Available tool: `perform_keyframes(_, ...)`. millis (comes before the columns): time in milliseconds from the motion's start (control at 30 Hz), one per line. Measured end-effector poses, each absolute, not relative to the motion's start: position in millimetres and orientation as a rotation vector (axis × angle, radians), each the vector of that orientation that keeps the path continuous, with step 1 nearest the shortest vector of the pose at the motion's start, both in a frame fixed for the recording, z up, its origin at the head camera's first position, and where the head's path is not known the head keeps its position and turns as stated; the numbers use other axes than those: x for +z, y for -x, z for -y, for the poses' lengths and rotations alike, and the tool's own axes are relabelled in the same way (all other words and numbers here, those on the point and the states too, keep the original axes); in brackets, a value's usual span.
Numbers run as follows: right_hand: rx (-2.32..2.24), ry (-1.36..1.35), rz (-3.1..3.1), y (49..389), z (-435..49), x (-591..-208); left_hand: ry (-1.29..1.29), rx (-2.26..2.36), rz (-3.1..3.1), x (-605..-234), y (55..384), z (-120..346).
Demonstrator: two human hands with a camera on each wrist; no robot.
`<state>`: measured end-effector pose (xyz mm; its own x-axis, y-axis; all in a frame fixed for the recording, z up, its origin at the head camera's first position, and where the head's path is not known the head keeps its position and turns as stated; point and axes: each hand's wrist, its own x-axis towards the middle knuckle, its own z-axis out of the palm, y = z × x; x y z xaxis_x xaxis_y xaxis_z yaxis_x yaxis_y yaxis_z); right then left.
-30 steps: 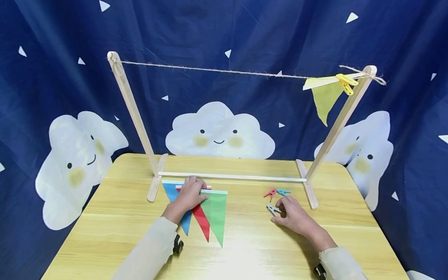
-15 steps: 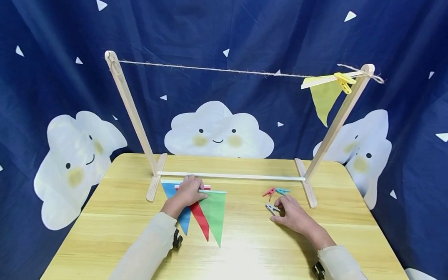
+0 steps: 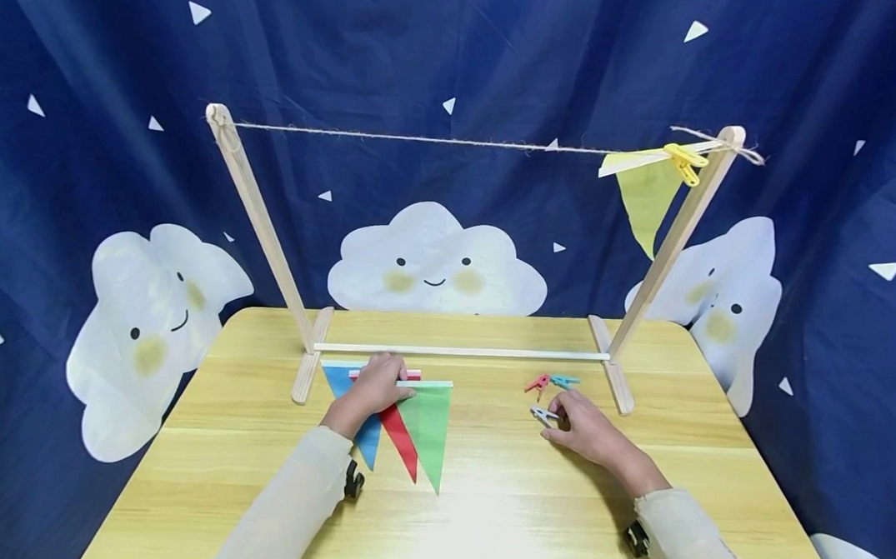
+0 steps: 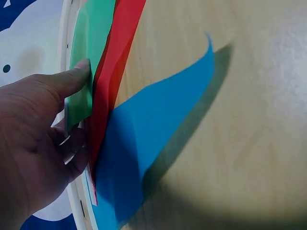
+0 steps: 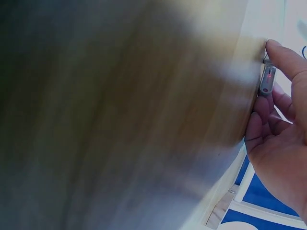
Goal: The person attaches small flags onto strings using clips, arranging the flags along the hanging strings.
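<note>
Three triangular pennants lie fanned out on the left half of the table: blue [image 3: 369, 444], red [image 3: 400, 439] and green [image 3: 428, 429]. My left hand [image 3: 372, 386] lies over their top edges. In the left wrist view its thumb presses the green pennant [image 4: 92, 38] from the front, with the other fingers curled behind; the red one [image 4: 103, 110] hangs close beside it. On the right, my right hand [image 3: 590, 429] pinches a grey clothespin [image 3: 544, 416] between thumb and fingers. Left of that hand's tips, a pink clothespin [image 3: 538, 384] and a teal clothespin [image 3: 564, 381] lie together.
Behind the hands stands a wooden frame with a left post [image 3: 259, 221], a right post [image 3: 670, 247] and a low crossbar [image 3: 460, 351]. Twine [image 3: 424, 138] spans the top. A yellow clothespin [image 3: 685, 162] holds a yellow pennant [image 3: 647, 201] there, near the right post.
Both hands hold nearly the same places. The whole head view has shifted slightly to the left; the pennants and clothespins lie about as before.
</note>
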<state>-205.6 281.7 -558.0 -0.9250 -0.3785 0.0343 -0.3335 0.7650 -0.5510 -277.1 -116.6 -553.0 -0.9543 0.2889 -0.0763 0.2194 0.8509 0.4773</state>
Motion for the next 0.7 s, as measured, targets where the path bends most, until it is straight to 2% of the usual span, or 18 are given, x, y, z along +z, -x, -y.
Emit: perform_keyframes(700,-0.887,0.552,-2.891,203.7,-280.5,-558.1,-0.407,0.849,-2.847,-556.7,273.9,118.3)
